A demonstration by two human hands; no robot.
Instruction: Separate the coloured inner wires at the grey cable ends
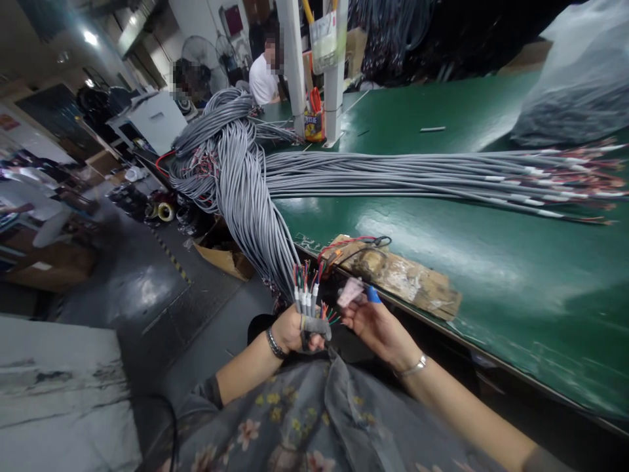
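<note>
Inspecting from the head view, we find our left hand [288, 328] at six o'clock, its fingers wrapped round a bunch of grey cable ends [306, 309] that stand up with white bands [315, 290] and coloured wires [303, 271] bared. Our right hand [382, 328], near five o'clock, has its fingers partly curled, holding a small pale piece [350, 293] at the tips; we cannot tell its material. A blue cover [373, 294] sits on one digit. We record a thick cable hank [248, 180] toward ten o'clock, and a worn board [427, 288] toward four on the green bench [531, 262].
</note>
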